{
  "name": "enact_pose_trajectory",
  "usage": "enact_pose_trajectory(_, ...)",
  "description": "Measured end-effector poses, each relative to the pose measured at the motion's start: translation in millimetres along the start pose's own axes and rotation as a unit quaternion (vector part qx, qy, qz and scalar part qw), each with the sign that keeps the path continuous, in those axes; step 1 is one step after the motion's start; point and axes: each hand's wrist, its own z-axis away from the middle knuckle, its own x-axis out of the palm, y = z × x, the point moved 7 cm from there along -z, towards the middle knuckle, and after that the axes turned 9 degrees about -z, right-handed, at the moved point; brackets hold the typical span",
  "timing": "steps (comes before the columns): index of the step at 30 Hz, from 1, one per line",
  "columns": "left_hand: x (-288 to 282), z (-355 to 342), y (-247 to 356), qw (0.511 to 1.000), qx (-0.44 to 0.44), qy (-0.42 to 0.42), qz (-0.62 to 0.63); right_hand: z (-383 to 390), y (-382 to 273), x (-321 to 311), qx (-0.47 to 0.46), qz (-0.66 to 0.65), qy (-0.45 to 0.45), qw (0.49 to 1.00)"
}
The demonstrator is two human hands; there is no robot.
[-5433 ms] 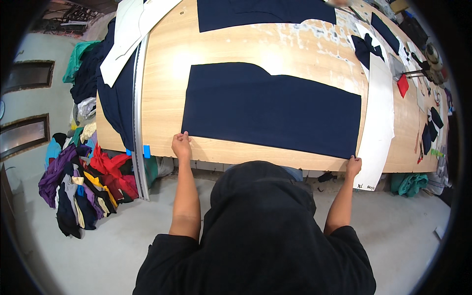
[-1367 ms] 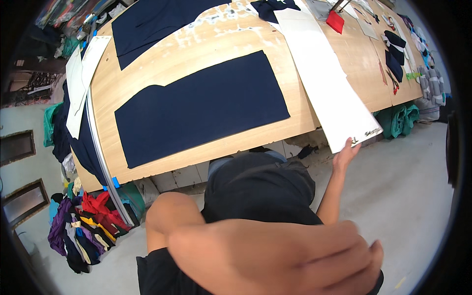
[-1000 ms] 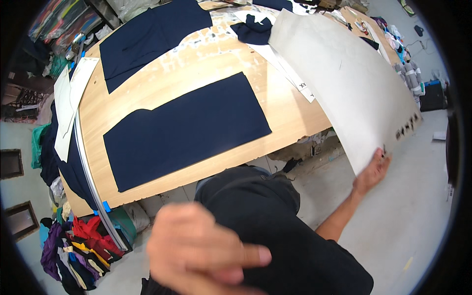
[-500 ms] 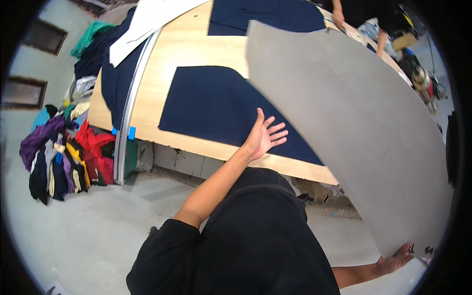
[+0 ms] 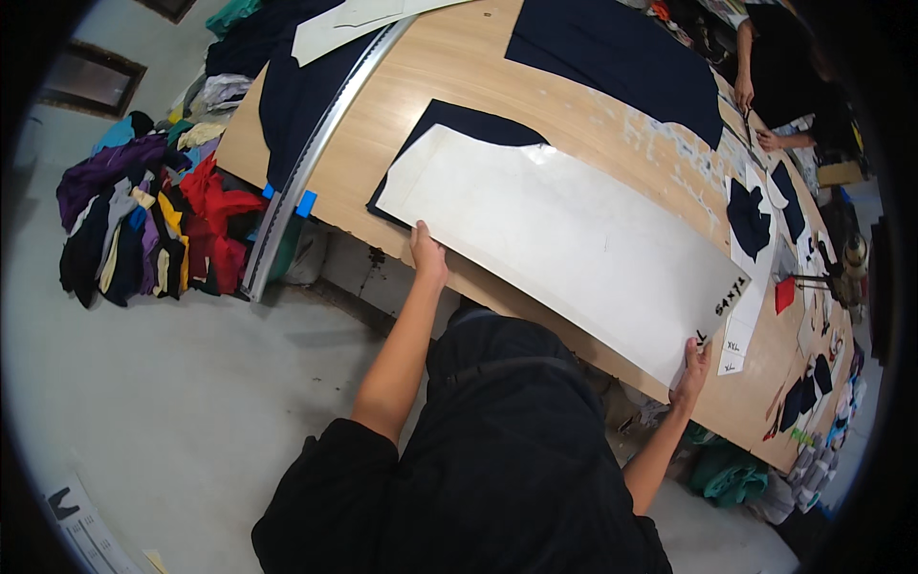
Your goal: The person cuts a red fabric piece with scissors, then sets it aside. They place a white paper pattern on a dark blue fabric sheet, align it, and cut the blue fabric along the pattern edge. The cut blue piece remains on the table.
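Observation:
A large white card sewing pattern [image 5: 555, 239] with black marker writing at its right end hovers or rests over a dark navy fabric piece [image 5: 459, 120]. The navy cloth shows past the card's far left side; the rest is hidden. My left hand [image 5: 429, 256] is closed at the card's near edge, left of the middle, with most fingers out of sight. At the card's near right corner, my right hand [image 5: 690, 376] grips it with the thumb on top and the other fingers beneath. Whether the card fully touches the cloth I cannot tell.
The wooden table [image 5: 411, 86] carries another navy piece [image 5: 612, 67] at the back and a long metal rail [image 5: 325, 158] on the left. At the far right a co-worker's hand [image 5: 744, 93] holds scissors. A heap of coloured clothes [image 5: 134, 220] lies on the floor at left.
The card pattern has come down from a raised tilt to lie over the near navy piece. My left hand, open before, has closed at its edge. The view has shifted to the right.

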Motion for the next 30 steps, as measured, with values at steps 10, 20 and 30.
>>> enact_pose_trajectory(10,-57.0,-70.7,11.0,0.894,0.205,0.065,-0.394,-53.8,109.9,-22.5,0.104,0.116,-0.013,0.988)
enact_pose_trajectory(20,-51.8,-69.4,30.1,0.922,0.065,0.035,-0.381,-37.9,112.3,-3.4,-0.046,0.345,0.177,0.921)
enact_pose_trajectory(30,-71.0,-70.4,33.8,0.921,0.040,0.016,-0.388,-45.5,121.7,1.2,-0.071,0.420,0.181,0.887)
